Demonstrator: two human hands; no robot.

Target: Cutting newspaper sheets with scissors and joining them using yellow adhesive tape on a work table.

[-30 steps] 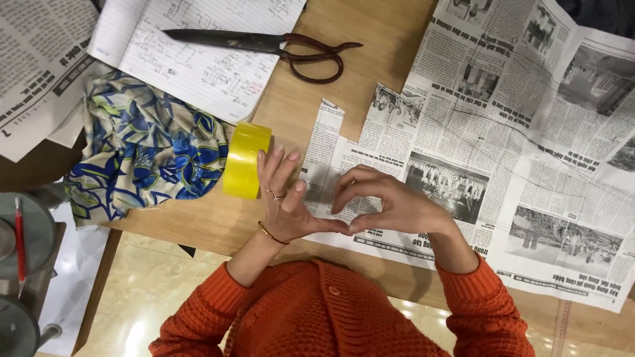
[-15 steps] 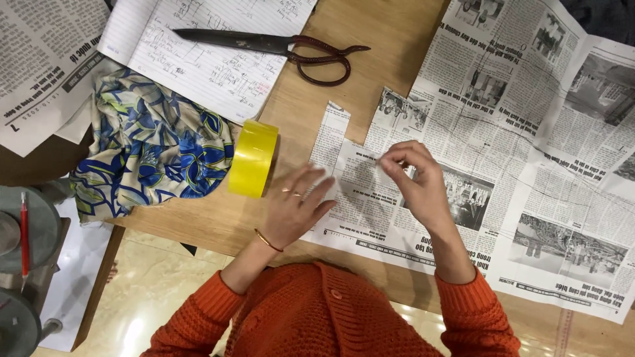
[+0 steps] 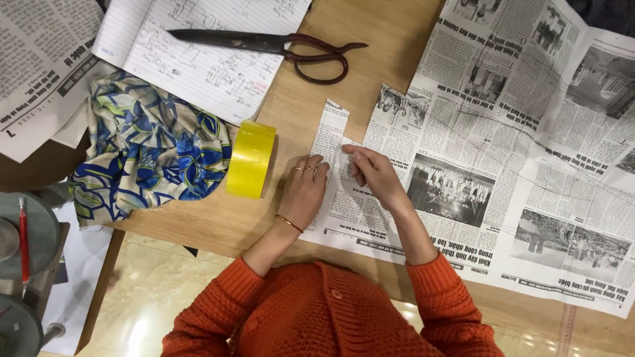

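Observation:
A large newspaper sheet [image 3: 503,165] lies spread on the wooden table [image 3: 370,53]. My left hand [image 3: 303,193] rests flat, palm down, on the sheet's left edge, just below a narrow upright strip of it [image 3: 331,132]. It wears rings and a thin bracelet. My right hand [image 3: 372,173] is right beside it, with thumb and fingers pinching a small fold of the same sheet. A yellow tape roll [image 3: 250,158] stands on edge just left of my left hand.
Dark scissors with brown handles [image 3: 291,46] lie on a lined, written sheet [image 3: 192,66] at the top. A blue floral cloth [image 3: 145,145] lies to the left, more newspaper [image 3: 40,66] beyond it. A grey device with a red pen [image 3: 23,244] stands off the table's left edge.
My hands, earlier joined low on the paper, have parted. The right hand rose and pinched a fold; the left slid flat onto the sheet's left edge.

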